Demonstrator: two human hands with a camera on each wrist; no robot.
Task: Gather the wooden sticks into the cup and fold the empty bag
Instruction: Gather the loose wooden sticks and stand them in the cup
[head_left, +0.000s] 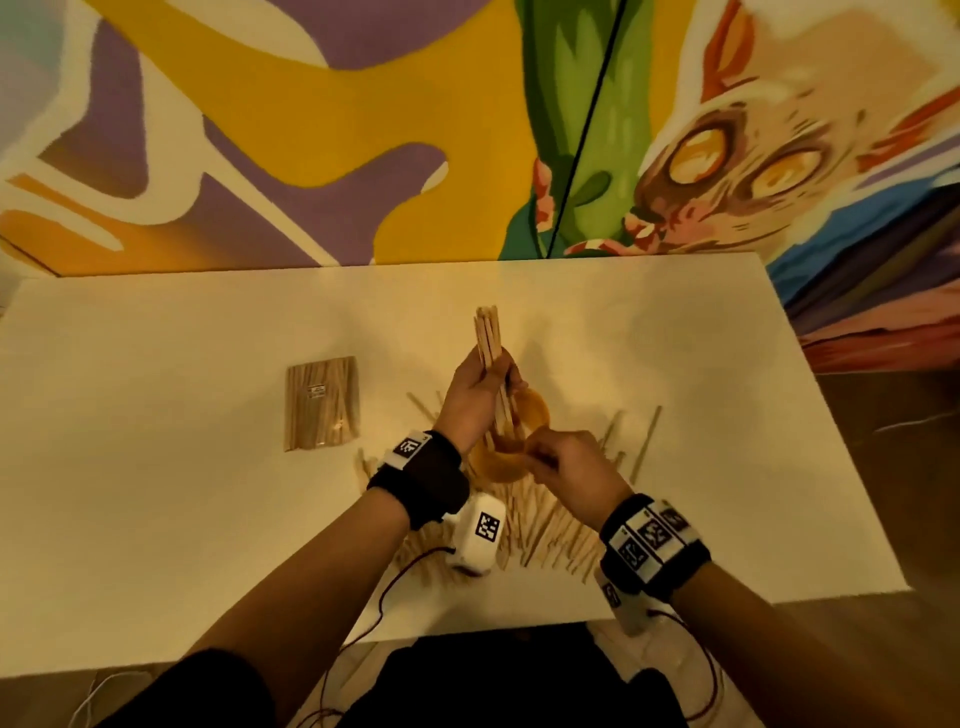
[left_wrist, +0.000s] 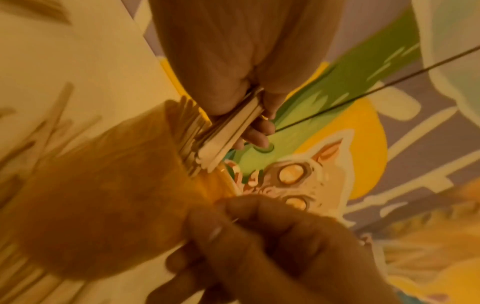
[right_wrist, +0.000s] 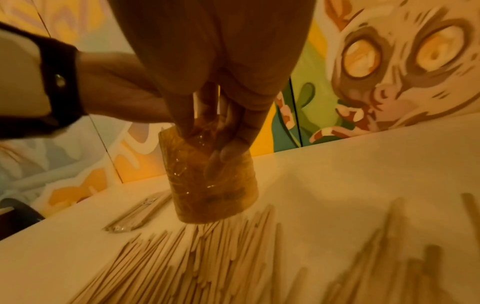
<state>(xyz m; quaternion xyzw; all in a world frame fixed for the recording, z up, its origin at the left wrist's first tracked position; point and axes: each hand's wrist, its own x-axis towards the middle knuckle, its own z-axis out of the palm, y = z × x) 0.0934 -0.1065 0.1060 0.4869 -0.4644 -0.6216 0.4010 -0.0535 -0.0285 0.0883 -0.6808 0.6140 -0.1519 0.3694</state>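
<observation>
No legible txt; bag (head_left: 322, 402) label too blurry to read

One amber cup (head_left: 511, 439), one clear bag (head_left: 322, 402) with sticks inside, two hands, one held bundle of sticks (head_left: 487, 332), and loose sticks (head_left: 545, 525) too many to count.

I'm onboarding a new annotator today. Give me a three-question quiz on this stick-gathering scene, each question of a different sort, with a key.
1. True or false: the right hand holds the amber cup by its rim.
2. Multiple choice: the bundle of sticks in the left hand is (A) lying flat on the table, (B) pointing down into the cup, (C) inside the bag.
3. Fill in: the bag of sticks lies on the table to the person's ____ of the cup.

Key: 1 true; 2 B; 3 left.
</observation>
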